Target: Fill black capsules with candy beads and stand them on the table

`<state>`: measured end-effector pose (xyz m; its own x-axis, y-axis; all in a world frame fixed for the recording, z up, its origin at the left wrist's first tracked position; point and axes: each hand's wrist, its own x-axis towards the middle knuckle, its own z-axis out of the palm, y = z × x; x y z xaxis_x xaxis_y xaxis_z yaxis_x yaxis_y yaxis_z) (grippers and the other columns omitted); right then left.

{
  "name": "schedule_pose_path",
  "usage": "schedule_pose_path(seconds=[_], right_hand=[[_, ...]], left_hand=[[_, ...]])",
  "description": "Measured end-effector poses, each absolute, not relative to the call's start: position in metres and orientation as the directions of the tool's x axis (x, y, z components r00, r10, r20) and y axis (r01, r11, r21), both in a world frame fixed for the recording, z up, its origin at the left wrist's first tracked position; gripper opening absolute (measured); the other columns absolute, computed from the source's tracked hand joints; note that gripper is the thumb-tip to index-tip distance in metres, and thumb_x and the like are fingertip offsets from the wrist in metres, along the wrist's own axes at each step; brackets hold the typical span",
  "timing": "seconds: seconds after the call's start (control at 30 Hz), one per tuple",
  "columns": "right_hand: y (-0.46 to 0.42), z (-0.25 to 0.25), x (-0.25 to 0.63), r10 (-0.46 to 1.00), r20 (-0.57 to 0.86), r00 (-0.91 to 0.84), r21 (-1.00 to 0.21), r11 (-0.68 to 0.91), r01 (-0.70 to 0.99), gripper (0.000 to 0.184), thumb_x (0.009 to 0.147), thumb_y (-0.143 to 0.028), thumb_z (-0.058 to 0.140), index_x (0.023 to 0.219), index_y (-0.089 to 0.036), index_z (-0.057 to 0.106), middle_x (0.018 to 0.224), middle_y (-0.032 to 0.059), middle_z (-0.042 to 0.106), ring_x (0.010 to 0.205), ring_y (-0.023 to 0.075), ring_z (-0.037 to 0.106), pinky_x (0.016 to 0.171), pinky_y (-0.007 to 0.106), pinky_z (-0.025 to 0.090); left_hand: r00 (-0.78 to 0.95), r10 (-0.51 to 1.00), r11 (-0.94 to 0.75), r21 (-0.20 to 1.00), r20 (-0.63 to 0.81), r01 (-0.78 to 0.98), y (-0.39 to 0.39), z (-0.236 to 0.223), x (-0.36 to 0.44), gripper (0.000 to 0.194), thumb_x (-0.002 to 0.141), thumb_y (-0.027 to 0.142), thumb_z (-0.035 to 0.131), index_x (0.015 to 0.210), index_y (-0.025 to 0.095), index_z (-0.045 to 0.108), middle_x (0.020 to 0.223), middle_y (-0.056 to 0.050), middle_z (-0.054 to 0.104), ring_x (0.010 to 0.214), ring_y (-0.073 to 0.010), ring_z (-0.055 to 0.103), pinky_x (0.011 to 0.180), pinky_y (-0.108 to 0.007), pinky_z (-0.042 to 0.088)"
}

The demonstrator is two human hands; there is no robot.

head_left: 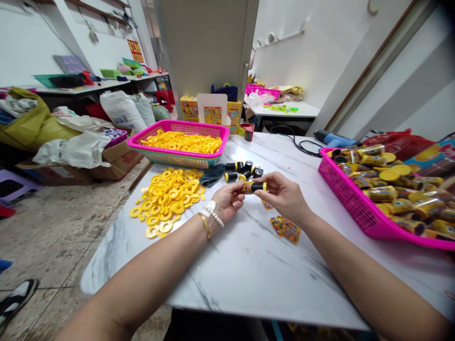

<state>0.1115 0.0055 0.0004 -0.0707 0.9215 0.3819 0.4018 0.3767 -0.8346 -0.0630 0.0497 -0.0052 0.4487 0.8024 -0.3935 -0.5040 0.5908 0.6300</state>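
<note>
Between my two hands, level over the table, is a small black cylinder with a yellow end (259, 186). A colourful printed label (246, 188) shows at its left part. My left hand (229, 201) pinches the labelled end, and my right hand (284, 194) grips the yellow end with thumb and fingers. Just beyond them lie several similar black cylinders (249, 166) with yellow ends, beside a dark cloth (212, 175). A small pile of printed labels (286, 229) rests below my right hand. Left of my left hand spreads a heap of yellow plastic rings (167, 199).
A pink basket (177, 124) full of yellow pieces stands at the back left. On the right, another pink basket (359, 215) holds many finished-looking tubes. Behind it lies a blue heat gun (336, 139) with a black cable. Yellow printed boxes (190, 109) stand at the far edge.
</note>
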Motion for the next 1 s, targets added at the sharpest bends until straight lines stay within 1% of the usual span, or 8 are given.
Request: schedule_pose_path(seconds=[0.1, 0.23, 0.33, 0.43, 0.53, 0.7, 0.83, 1.0], right_hand=[[0.005, 0.0, 0.109, 0.923, 0.384, 0.008, -0.857, 0.354, 0.374, 0.03, 0.075, -0.04, 0.076, 0.097, -0.024, 0.062, 0.081, 0.0016, 0.068, 0.069, 0.016, 0.064, 0.062, 0.03, 0.055], [0.006, 0.005, 0.112, 0.9, 0.427, 0.086, -0.863, 0.378, 0.336, 0.035, 0.067, -0.039, 0.082, 0.091, -0.023, 0.063, 0.077, 0.0003, 0.065, 0.066, 0.0156, 0.061, 0.063, 0.032, 0.055], [0.008, 0.004, 0.113, 0.896, 0.439, 0.065, -0.873, 0.409, 0.266, 0.036, 0.066, -0.038, 0.084, 0.093, -0.022, 0.064, 0.08, 0.0009, 0.064, 0.07, 0.0157, 0.061, 0.067, 0.033, 0.056], [0.009, 0.002, 0.112, 0.902, 0.431, -0.02, -0.86, 0.418, 0.294, 0.034, 0.07, -0.038, 0.08, 0.099, -0.024, 0.07, 0.091, 0.0042, 0.062, 0.076, 0.0166, 0.062, 0.068, 0.033, 0.057], [0.007, 0.005, 0.112, 0.926, 0.362, -0.108, -0.875, 0.377, 0.303, 0.034, 0.074, -0.037, 0.077, 0.105, -0.026, 0.072, 0.097, 0.0053, 0.062, 0.078, 0.0171, 0.064, 0.063, 0.031, 0.058], [0.001, 0.01, 0.115, 0.943, 0.302, -0.136, -0.879, 0.331, 0.344, 0.036, 0.072, -0.032, 0.079, 0.104, -0.021, 0.069, 0.085, 0.0038, 0.069, 0.074, 0.0189, 0.069, 0.066, 0.034, 0.06], [0.0, 0.011, 0.118, 0.924, 0.333, -0.19, -0.84, 0.382, 0.386, 0.026, 0.075, -0.032, 0.076, 0.097, -0.02, 0.069, 0.085, 0.004, 0.071, 0.075, 0.0192, 0.07, 0.071, 0.036, 0.061], [0.0, 0.012, 0.121, 0.835, 0.47, -0.287, -0.664, 0.548, 0.508, 0.014, 0.078, -0.031, 0.073, 0.09, -0.024, 0.071, 0.094, 0.0054, 0.069, 0.081, 0.0193, 0.067, 0.076, 0.038, 0.06]], left_hand=[[0.358, 0.882, 0.455, 0.754, -0.308, -0.474, 0.047, -0.007, -0.061, 0.01, 0.08, 0.017, 0.069, 0.079, 0.008, 0.065, 0.071, -0.004, 0.062, 0.044, -0.0017, 0.045, 0.033, -0.012, 0.023], [0.239, 0.954, 0.26, 0.895, -0.18, -0.363, 0.047, -0.007, -0.063, 0.029, 0.067, 0.03, 0.083, 0.084, 0.012, 0.069, 0.079, -0.003, 0.063, 0.053, -0.0041, 0.051, 0.039, -0.014, 0.031], [0.447, 0.878, 0.333, 0.889, -0.171, -0.315, 0.05, -0.006, -0.067, 0.047, 0.061, 0.039, 0.087, 0.098, 0.017, 0.067, 0.091, -0.004, 0.066, 0.064, -0.0099, 0.061, 0.048, -0.018, 0.044], [0.602, 0.778, 0.421, 0.861, -0.181, -0.285, 0.053, -0.008, -0.071, 0.047, 0.059, 0.039, 0.088, 0.094, 0.016, 0.066, 0.083, -0.003, 0.065, 0.065, -0.0114, 0.063, 0.053, -0.021, 0.047], [0.578, 0.793, 0.418, 0.862, -0.192, -0.287, 0.054, -0.011, -0.071, 0.048, 0.053, 0.036, 0.091, 0.087, 0.013, 0.065, 0.076, -0.002, 0.065, 0.063, -0.011, 0.063, 0.055, -0.021, 0.046], [0.62, 0.776, 0.35, 0.896, -0.115, -0.273, 0.051, -0.017, -0.068, 0.048, 0.053, 0.035, 0.092, 0.086, 0.011, 0.067, 0.069, -0.003, 0.065, 0.059, -0.0101, 0.061, 0.058, -0.022, 0.045], [0.637, 0.759, 0.382, 0.885, -0.135, -0.268, 0.049, -0.018, -0.068, 0.044, 0.058, 0.041, 0.088, 0.083, 0.012, 0.067, 0.072, -0.003, 0.066, 0.062, -0.0111, 0.063, 0.059, -0.022, 0.045], [0.648, 0.754, 0.341, 0.908, -0.109, -0.243, 0.048, -0.016, -0.068, 0.042, 0.061, 0.036, 0.087, 0.09, 0.012, 0.07, 0.075, -0.006, 0.069, 0.066, -0.0116, 0.064, 0.06, -0.02, 0.043]])
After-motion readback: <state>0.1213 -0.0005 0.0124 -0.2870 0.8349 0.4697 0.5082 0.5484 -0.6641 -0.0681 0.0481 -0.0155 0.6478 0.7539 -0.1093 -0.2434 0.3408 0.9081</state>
